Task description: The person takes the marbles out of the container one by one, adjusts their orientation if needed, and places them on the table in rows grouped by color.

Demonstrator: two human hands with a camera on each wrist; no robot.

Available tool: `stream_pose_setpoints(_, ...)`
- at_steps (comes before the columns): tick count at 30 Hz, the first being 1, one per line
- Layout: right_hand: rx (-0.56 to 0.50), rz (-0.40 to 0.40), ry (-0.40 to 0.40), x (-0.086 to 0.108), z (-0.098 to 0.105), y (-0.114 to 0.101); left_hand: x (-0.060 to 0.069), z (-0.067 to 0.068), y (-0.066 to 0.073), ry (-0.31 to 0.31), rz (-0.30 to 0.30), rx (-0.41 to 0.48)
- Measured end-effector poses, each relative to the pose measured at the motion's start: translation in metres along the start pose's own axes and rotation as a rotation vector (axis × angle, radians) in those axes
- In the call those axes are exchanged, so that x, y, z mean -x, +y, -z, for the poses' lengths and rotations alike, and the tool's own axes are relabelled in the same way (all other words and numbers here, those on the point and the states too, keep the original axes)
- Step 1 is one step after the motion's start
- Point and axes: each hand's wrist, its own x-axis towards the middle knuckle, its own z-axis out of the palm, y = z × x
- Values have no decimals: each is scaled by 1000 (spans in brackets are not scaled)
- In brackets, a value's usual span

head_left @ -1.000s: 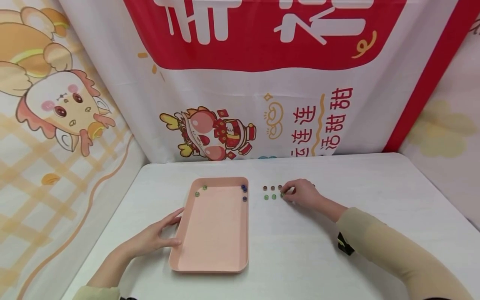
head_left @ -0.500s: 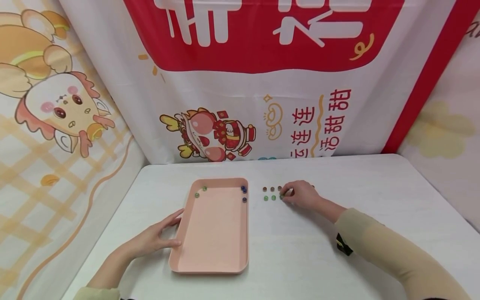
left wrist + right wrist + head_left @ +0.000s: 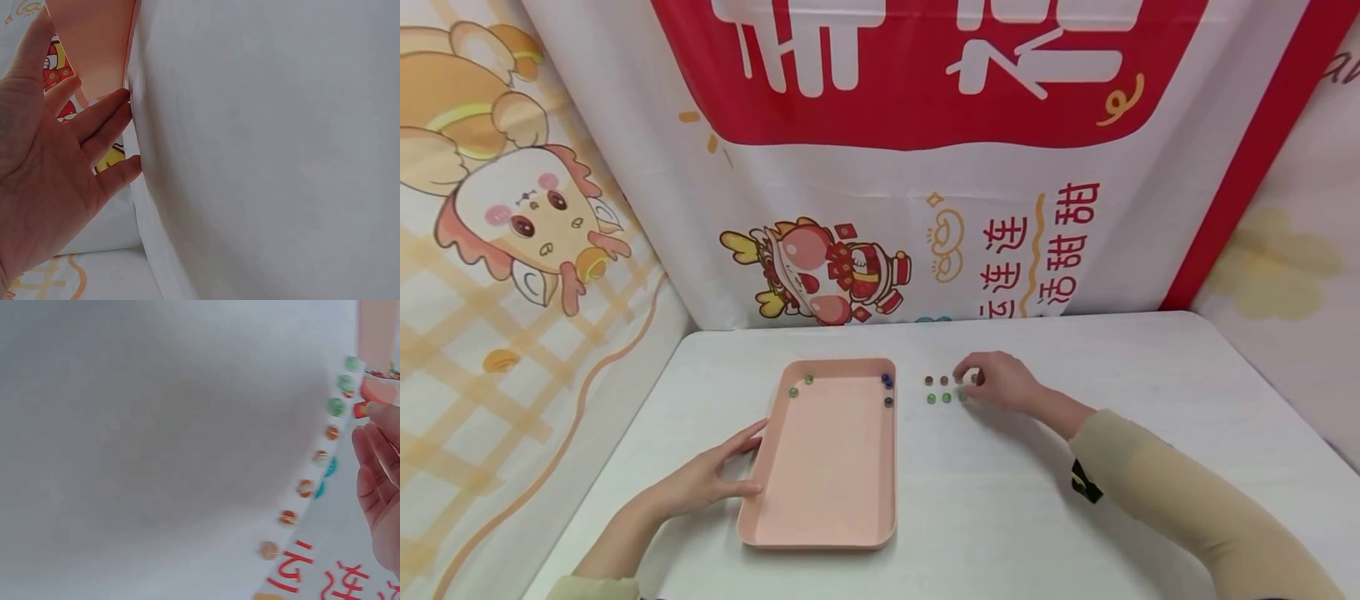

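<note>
My left hand [image 3: 700,479] rests against the left side of a pink tray [image 3: 820,537], thumb at its rim and the other fingers spread along the wall. In the left wrist view those fingers [image 3: 103,119] are loosely extended. Right of the tray, my right hand [image 3: 1003,383] hovers over two rows of small glass marbles, its thumb and forefinger apart. The front row has green marbles [image 3: 946,398]; the back row has brown marbles [image 3: 928,381], partly hidden by the fingers. In the right wrist view a green marble [image 3: 336,407] lies near the fingertips, with nothing seen between them.
Inside the tray, two green marbles [image 3: 793,392] sit at the far left and several blue marbles [image 3: 889,402] at the far right. A white table [image 3: 985,517] carries everything. Printed cloth [image 3: 865,183] hangs behind it and along both sides.
My right hand has let go of the third green marble; its fingers have parted and lifted slightly away. My left hand has stayed at the tray.
</note>
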Motion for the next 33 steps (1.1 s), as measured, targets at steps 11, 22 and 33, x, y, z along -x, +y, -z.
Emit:
stream_pose_setpoints(11, -5, 135, 9, -33, 21, -59, 0, 1, -2, -3, 14, -3)
stream_pose_setpoints(22, 25, 217, -77, -71, -4, -116, -2, 0, -4, 6, 19, 14)
stream_pose_setpoints(33, -10, 261, -142, -102, -40, -134, 0, -2, -1, 17, 22, 15)
